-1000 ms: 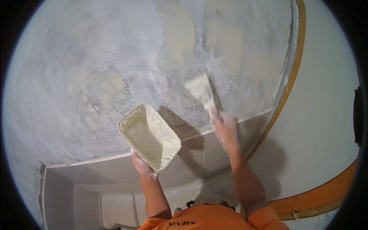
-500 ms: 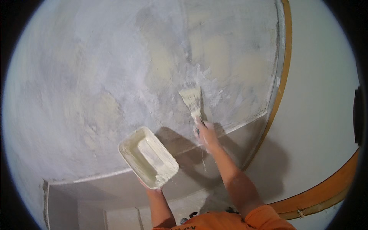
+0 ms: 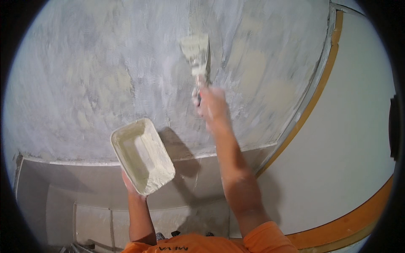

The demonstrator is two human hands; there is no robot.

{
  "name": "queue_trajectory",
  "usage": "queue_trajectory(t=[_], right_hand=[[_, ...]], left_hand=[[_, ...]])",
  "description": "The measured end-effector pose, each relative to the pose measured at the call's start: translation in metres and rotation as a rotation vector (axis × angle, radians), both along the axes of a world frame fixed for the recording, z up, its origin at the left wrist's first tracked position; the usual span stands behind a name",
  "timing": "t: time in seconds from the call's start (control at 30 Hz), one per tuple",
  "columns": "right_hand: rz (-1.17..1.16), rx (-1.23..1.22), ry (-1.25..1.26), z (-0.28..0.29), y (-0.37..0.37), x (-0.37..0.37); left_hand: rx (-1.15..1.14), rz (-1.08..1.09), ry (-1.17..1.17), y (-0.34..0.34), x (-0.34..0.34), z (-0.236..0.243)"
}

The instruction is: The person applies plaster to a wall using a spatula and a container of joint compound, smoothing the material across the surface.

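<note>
My right hand (image 3: 211,103) grips the handle of a wide putty knife (image 3: 194,50) coated in pale cream filler, its blade against the mottled grey-white wall (image 3: 93,71) in the upper middle. The hand is slightly blurred. Below and to the left, my left hand (image 3: 128,181) holds a rectangular cream plastic tray (image 3: 122,147) from underneath; its inside is smeared with filler, thicker at the near end. The fingers under the tray are mostly hidden.
A grey lower band (image 3: 84,181) runs beneath the plastered surface, with pale panels (image 3: 93,221) further down. At the right are a yellow-brown edge strip (image 3: 316,92), a plain pale surface (image 3: 354,114), a curved orange band (image 3: 337,223) and a dark object at the rim.
The putty knife in my right hand has moved upward and left along the wall. The tray in my left hand sits further left in the picture, and the whole view has shifted.
</note>
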State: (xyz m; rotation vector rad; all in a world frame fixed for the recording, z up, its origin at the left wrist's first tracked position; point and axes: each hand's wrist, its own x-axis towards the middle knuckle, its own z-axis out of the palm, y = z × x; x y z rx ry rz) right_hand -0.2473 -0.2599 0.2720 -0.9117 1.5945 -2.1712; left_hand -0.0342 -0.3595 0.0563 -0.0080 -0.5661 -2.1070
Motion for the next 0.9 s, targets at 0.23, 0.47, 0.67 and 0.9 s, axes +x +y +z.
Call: queue_trajectory(t=[0.23, 0.47, 0.67, 0.9], right_hand=[[-0.008, 0.260, -0.303, -0.243, 0.026, -0.014], [0.098, 0.373, -0.188, -0.325, 0.066, 0.020], [0.351, 0.139, -0.120, -0.268, 0.064, 0.032], [0.823, 0.088, -0.311, -0.258, 0.041, 0.046]], left_hand=[[0.044, 0.053, 0.065, -0.002, 0.004, -0.018], [0.069, 0.244, -0.096, 0.000, 0.013, -0.024], [0.060, 0.262, -0.301, 0.001, 0.018, -0.014], [-0.038, 0.393, -0.257, 0.014, 0.018, -0.006]])
